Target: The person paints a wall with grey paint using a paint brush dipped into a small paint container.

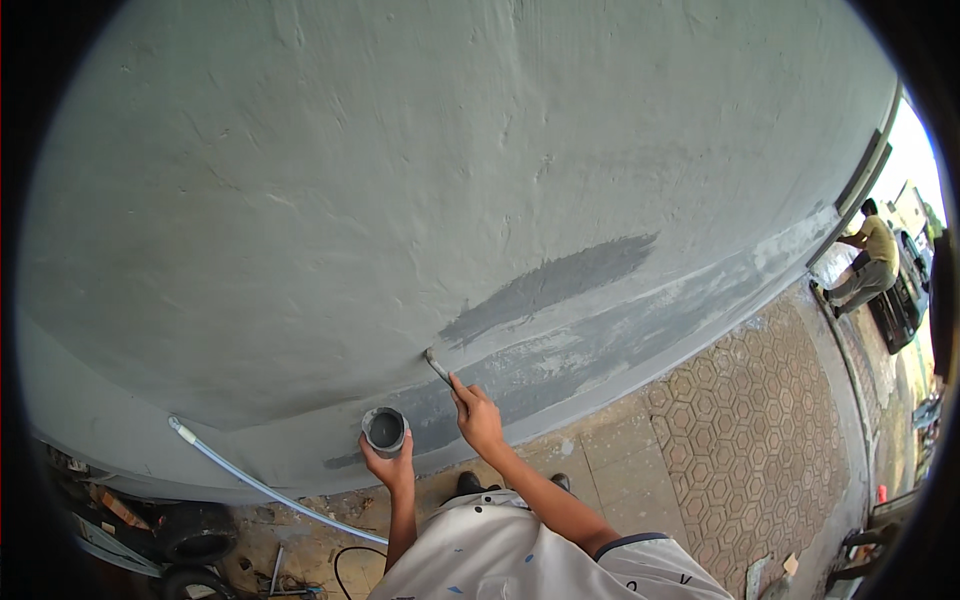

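Note:
My left hand (388, 462) is closed round a small round cup (397, 448) with dark grey paint (384, 430) inside. In my right hand (479, 417) is the handle of a paintbrush (437, 369), its head up against the grey wall (330, 250). A darker grey painted patch (555, 290) slants up to the right from near the brush. Below it runs a long band of uneven, patchy grey (590, 335) along the wall's lower part.
A pale blue hose (262, 487) leans near the wall at lower left, by tyres (195, 530) and clutter. Hexagon paving (755, 430) covers the ground at right. Farther off, a person in a yellow shirt (878, 245) stands beside a dark car (903, 300).

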### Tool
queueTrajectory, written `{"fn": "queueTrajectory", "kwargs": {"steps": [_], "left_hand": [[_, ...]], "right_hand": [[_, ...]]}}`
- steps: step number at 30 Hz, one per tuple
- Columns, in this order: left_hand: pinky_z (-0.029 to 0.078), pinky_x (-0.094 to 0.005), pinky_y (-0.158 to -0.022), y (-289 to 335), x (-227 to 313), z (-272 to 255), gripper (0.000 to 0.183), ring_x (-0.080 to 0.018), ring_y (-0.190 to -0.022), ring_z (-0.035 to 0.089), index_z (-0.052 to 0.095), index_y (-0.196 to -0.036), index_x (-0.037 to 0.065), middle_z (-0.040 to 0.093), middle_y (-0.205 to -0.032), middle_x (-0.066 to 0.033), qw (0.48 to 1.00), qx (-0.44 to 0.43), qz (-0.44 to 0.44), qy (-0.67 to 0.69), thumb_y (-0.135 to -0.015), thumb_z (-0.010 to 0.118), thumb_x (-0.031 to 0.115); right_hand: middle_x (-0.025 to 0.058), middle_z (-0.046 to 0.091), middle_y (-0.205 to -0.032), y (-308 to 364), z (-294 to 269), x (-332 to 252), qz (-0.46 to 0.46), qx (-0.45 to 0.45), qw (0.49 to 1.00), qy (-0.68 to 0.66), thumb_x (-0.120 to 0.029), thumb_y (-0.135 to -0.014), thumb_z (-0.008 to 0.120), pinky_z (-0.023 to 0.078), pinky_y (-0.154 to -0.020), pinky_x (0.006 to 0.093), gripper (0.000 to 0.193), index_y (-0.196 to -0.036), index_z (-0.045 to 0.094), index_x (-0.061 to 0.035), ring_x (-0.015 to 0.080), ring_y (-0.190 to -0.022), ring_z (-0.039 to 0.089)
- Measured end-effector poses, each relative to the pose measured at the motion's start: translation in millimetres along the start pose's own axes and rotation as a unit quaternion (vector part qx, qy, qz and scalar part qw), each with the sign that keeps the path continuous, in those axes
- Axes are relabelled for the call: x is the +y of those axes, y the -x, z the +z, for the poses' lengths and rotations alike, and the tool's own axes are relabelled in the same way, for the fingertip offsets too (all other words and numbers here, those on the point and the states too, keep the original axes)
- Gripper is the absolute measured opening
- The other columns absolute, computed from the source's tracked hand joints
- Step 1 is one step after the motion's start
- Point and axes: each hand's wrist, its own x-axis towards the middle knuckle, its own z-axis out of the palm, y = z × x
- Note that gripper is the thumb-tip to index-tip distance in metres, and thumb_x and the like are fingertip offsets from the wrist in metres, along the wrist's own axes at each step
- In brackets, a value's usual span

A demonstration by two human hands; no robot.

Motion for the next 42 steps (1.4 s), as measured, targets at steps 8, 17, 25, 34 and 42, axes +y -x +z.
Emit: {"fn": "queueTrajectory", "kwargs": {"steps": [8, 17, 25, 34, 42], "left_hand": [[0.043, -0.0343, -0.08, -30.5, -22.6, -21.4, 0.055, -0.0238, -0.088, 0.056, 0.049, -0.104, -0.001, 0.058, -0.096, -0.0125, 0.995, -0.094, -0.001, -0.015, -0.058, 0.077, 0.011], [0.047, -0.0349, -0.08, -41.7, -41.1, -16.1, 0.061, -0.0253, -0.095, 0.057, 0.043, -0.116, -0.006, 0.055, -0.108, -0.0179, 0.99, -0.128, -0.046, 0.04, -0.065, 0.074, 0.008], [0.046, -0.037, -0.086, -44.4, -67.5, -7.4, 0.065, -0.0278, -0.101, 0.055, 0.042, -0.12, -0.007, 0.051, -0.114, -0.0201, 0.988, -0.152, -0.002, -0.014, -0.068, 0.074, 0.014], [0.044, -0.0376, -0.088, -51.4, -82.4, 3.4, 0.069, -0.0289, -0.103, 0.054, 0.04, -0.122, -0.007, 0.05, -0.117, -0.0206, 0.986, -0.167, -0.015, -0.001, -0.067, 0.075, 0.017], [0.047, -0.037, -0.085, -42.0, -43.8, 22.6, 0.071, -0.0274, -0.103, 0.054, 0.034, -0.124, -0.008, 0.049, -0.116, -0.0217, 0.978, -0.203, 0.039, 0.016, -0.07, 0.074, 0.016]], "right_hand": [[0.0137, 0.053, -0.074, -39.7, -50.7, 29.2, 0.093, 0.197, 0.964, 0.151, -0.014, -0.087, 0.05, 0.041, -0.057, 0.0399, 0.032, -0.119, 0.055, -0.0162, 0.0335, -0.064, 0.053], [0.0128, 0.052, -0.081, 2.0, 23.9, -20.5, 0.109, 0.068, 0.989, 0.069, -0.015, -0.087, 0.049, 0.043, -0.064, 0.0415, 0.038, -0.124, 0.049, -0.0194, 0.0342, -0.071, 0.054], [0.0111, 0.055, -0.082, -26.0, -44.2, 10.8, 0.144, 0.147, 0.961, 0.183, -0.018, -0.088, 0.046, 0.045, -0.062, 0.0422, 0.036, -0.124, 0.049, -0.0229, 0.0331, -0.072, 0.056], [0.0149, 0.053, -0.082, -42.9, -37.3, 14.3, 0.146, 0.223, 0.958, 0.106, -0.019, -0.09, 0.046, 0.043, -0.064, 0.0416, 0.035, -0.125, 0.048, -0.0176, 0.0351, -0.073, 0.055], [0.0125, 0.055, -0.085, -3.5, 5.0, 12.1, 0.079, 0.047, 0.994, 0.054, -0.018, -0.086, 0.05, 0.044, -0.064, 0.0412, 0.04, -0.126, 0.047, -0.0213, 0.0322, -0.074, 0.056]]}}
